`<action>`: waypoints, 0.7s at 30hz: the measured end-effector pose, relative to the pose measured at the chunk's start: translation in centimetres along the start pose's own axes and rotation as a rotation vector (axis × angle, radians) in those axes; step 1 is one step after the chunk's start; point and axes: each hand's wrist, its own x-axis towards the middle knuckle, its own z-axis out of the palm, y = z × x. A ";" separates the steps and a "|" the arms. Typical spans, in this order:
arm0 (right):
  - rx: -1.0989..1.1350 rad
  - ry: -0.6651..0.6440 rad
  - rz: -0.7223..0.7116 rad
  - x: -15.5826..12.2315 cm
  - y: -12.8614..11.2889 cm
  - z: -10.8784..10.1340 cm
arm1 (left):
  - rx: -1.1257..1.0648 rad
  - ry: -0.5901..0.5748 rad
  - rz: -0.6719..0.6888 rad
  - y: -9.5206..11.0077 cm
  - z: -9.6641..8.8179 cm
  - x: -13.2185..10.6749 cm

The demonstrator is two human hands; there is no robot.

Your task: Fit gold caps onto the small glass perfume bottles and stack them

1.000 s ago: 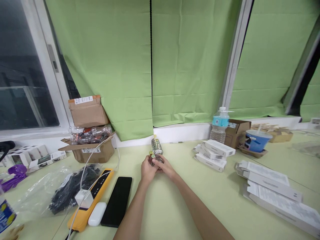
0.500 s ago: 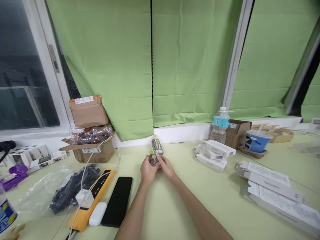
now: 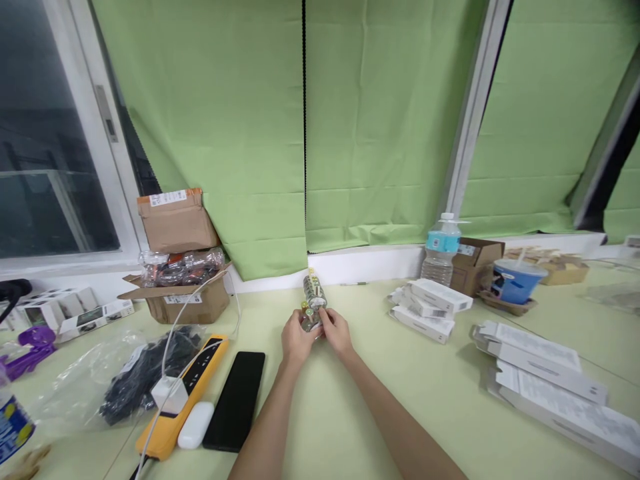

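Observation:
My left hand (image 3: 296,339) is closed around a small silvery piece with round green and yellow tops (image 3: 310,317), low over the middle of the table. From the other side, my right hand (image 3: 338,332) pinches the same piece with thumb and fingers. Its lower part is hidden behind my fingers, and it is too small to tell its kind. Directly beyond it is a dark-and-silver patterned object with a yellow end (image 3: 313,289), close to the wall; I cannot tell whether the two are joined.
Left of my arms are a black phone (image 3: 236,401), a white case (image 3: 195,425) and a yellow power strip (image 3: 161,437). Cardboard boxes (image 3: 187,309) stack behind them. To the right are white cartons (image 3: 423,323), a water bottle (image 3: 439,257) and a blue cup (image 3: 515,283).
My right thumb and fingers have shifted slightly right on the small silvery piece, showing more of it. My left hand has barely moved.

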 end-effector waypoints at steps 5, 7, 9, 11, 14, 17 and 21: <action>0.011 -0.019 0.029 0.1 0.3 0.1 | 0.012 -0.007 -0.006 0.0 0.0 0.0; 0.017 -0.023 0.037 0.1 0.4 0.1 | 0.019 -0.006 -0.006 0.1 0.0 0.0; 0.018 -0.019 0.044 0.1 0.4 0.1 | 0.027 -0.005 -0.011 0.2 -0.1 0.0; 0.021 -0.020 0.050 0.1 0.4 0.1 | 0.033 -0.004 -0.015 0.3 -0.1 0.0; 0.040 -0.031 0.064 0.0 0.2 0.1 | 0.037 -0.005 -0.008 0.3 -0.1 -0.1; 0.049 -0.034 0.062 -0.1 0.2 0.1 | 0.040 -0.005 -0.005 0.3 -0.1 -0.1; 0.027 -0.021 0.047 -0.1 0.1 0.0 | 0.038 -0.014 -0.005 0.3 -0.2 -0.1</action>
